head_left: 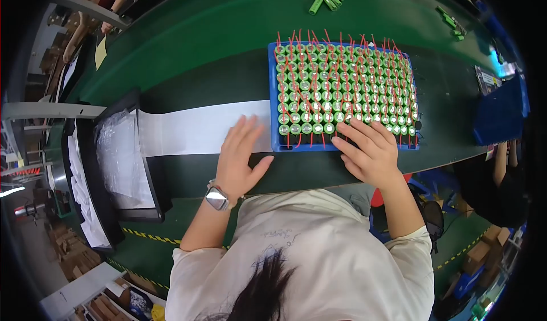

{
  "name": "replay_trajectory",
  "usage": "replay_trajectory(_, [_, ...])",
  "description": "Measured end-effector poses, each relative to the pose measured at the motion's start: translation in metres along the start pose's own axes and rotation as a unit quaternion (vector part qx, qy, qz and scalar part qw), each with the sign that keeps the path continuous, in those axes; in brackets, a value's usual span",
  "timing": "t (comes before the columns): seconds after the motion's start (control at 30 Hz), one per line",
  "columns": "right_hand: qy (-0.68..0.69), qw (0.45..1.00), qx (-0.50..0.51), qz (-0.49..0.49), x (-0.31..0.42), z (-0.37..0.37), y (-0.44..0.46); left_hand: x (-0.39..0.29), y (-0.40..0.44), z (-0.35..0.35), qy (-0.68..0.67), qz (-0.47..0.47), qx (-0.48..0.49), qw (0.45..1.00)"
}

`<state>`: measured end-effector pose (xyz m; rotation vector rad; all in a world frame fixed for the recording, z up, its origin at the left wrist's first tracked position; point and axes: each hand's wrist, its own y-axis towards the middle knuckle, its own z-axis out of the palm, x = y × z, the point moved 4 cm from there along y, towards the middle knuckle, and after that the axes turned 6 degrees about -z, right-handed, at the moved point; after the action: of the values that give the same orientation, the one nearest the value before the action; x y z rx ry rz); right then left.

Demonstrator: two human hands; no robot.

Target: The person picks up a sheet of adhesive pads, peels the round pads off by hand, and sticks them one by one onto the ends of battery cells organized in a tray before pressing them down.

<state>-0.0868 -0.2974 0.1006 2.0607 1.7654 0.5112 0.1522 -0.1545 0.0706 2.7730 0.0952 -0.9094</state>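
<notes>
A blue tray (273, 87) stands on the dark bench mat, packed with rows of green battery cells (326, 76) standing on end. Thin red wires (293, 73) run between the rows and stick out past the tray's far and near edges. My right hand (370, 153) lies over the tray's near edge, fingers outstretched on or just above the front cells. Left of the tray, my left hand (239, 158) is spread flat at a long white strip (194, 130), which reaches up to the tray's left side. Neither hand is gripping anything.
At the left end of the strip is a black tray (156, 214) with clear plastic film (117, 150). Loose green cells (327, 1) lie at the far side of the bench, others (450, 22) further right. A blue bin (501, 113) stands at right. Other people are at both sides.
</notes>
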Motion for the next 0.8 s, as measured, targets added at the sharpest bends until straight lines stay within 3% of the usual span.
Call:
replay_trajectory(0.07, [0.005,1.000,-0.003,0.011,-0.001,0.000,-0.001,0.010,0.002,0.007,0.084,-0.126,-0.010,0.988])
replay_trajectory(0.13, [0.000,1.000,-0.009,0.004,0.000,0.001,0.000,0.011,0.003,0.012,0.138,-0.122,0.010,0.983])
replay_trajectory(0.33, [-0.009,1.000,-0.019,0.014,0.002,0.001,-0.001,0.021,0.005,0.013,0.161,-0.073,-0.084,0.981])
replay_trajectory(0.43, [0.004,1.000,-0.026,0.016,0.002,-0.001,0.000,0.036,0.004,-0.004,0.000,-0.225,-0.137,0.965])
replay_trajectory(0.47, [0.003,1.000,-0.026,0.016,0.002,-0.002,0.000,0.038,0.004,-0.008,0.000,-0.224,-0.137,0.965])
replay_trajectory(0.5, [0.011,1.000,-0.019,0.021,0.002,-0.002,0.001,0.046,0.004,-0.014,-0.212,-0.256,-0.167,0.928])
replay_trajectory(0.53, [0.018,0.999,-0.013,0.025,0.002,-0.002,0.002,0.052,0.005,-0.016,-0.413,-0.275,-0.190,0.847])
replay_trajectory(0.67, [0.059,0.997,-0.011,0.053,0.003,-0.014,0.013,0.032,0.018,-0.038,-0.482,-0.201,-0.256,0.813])
replay_trajectory(0.8, [0.083,0.992,-0.070,0.058,0.005,-0.029,0.033,0.013,0.034,-0.046,-0.458,-0.122,-0.216,0.854])
